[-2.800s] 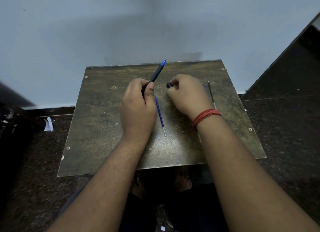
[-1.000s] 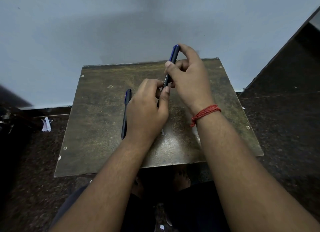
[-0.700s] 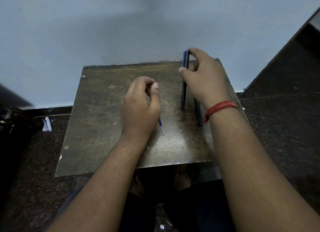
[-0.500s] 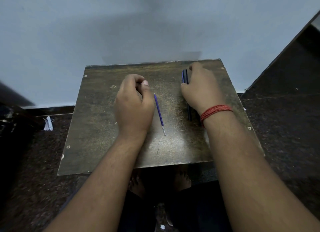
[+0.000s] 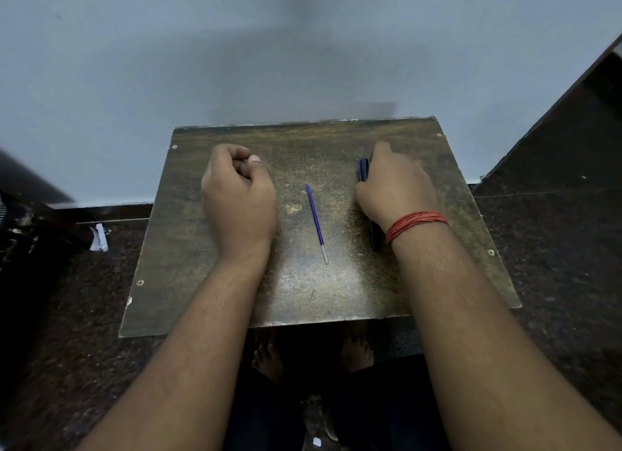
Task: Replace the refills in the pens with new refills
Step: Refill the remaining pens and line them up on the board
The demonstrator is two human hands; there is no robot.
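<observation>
**Desk:** Resting on a worn, dark brown wooden board point(image 5: 303, 296), which hand has hold of something?

**Photographer:** The right hand point(image 5: 395, 188), a red thread band point(image 5: 415, 223) round its wrist, lies over a dark blue plastic pen point(image 5: 363, 169). Its fingers curl along the barrel. One end of the pen shows just beyond the thumb side, and the other end pokes out under the wrist.

**Desk:** And the left?

**Photographer:** The left hand point(image 5: 239, 198) sits well apart from the right, fingers curled loosely inward, thumb nail up. Whether anything lies inside that curl I cannot tell.

**Desk:** Where is the refill?

**Photographer:** A thin blue ink refill with a clear end point(image 5: 316, 223) lies loose on the board between the two hands, nearer the right one, touched by neither. Its fine tip points away from the person and its clear end points back toward them.

**Desk:** What surrounds the hands?

**Photographer:** Beyond the fingertips stands a pale grey-blue wall point(image 5: 269, 47). Bare feet point(image 5: 269, 359) show below the board's near edge, between the forearms, on a dark speckled floor point(image 5: 555, 248). A scrap of white paper point(image 5: 98, 238) lies on the floor, out past the left hand.
</observation>
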